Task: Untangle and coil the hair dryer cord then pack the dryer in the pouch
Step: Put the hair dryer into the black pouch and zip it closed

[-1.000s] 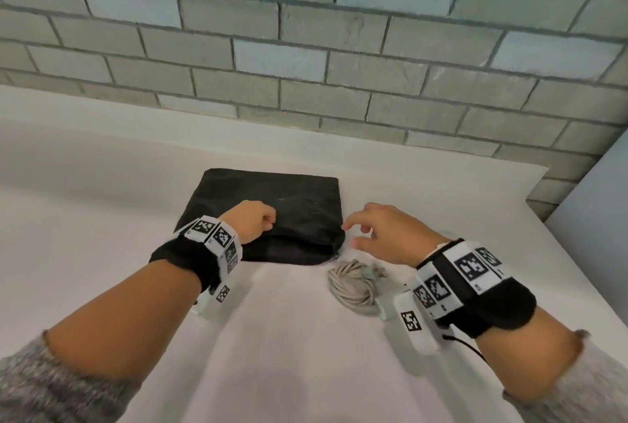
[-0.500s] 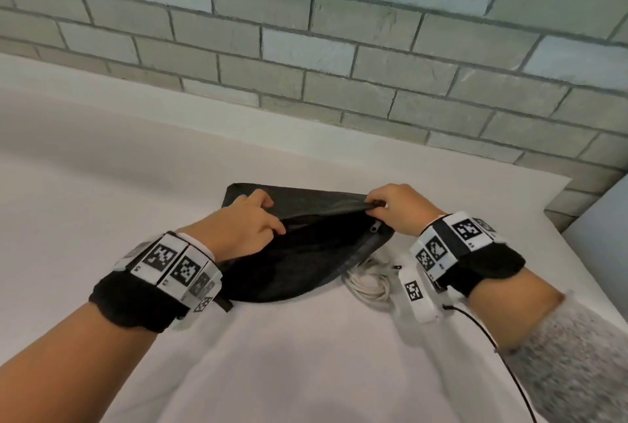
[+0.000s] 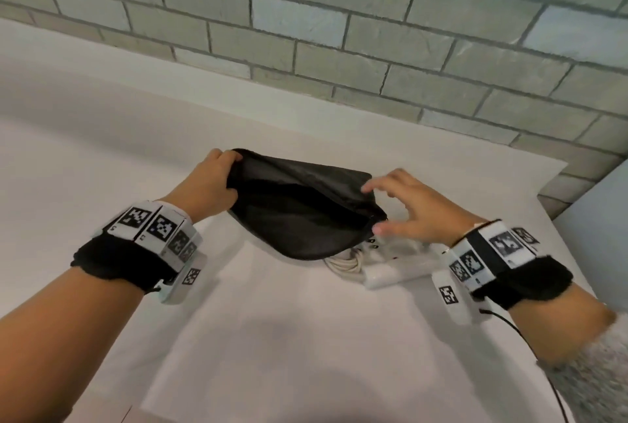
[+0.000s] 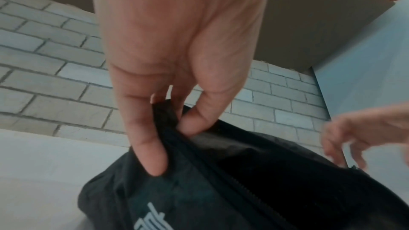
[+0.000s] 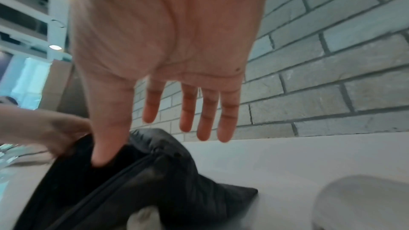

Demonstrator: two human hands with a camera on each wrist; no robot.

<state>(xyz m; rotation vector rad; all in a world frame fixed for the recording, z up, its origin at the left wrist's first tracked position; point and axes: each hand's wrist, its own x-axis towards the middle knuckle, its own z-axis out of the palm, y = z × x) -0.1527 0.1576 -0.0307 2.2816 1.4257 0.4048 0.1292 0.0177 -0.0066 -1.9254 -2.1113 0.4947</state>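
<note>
The black pouch [image 3: 302,208] is pinched at its 9 o'clock corner by the left hand [image 3: 207,184], thumb and fingers [image 4: 143,146] closed on the zipper edge, and is held lifted with its mouth gaping. The right hand [image 3: 407,208] is spread beside the 3 o'clock end, nothing gripped; half a second ago that corner was pinched by it. The white hair dryer [image 3: 390,266] and coiled cord [image 3: 343,264] lie on the white table [image 3: 306,354] at the pouch's 5 o'clock.
</note>
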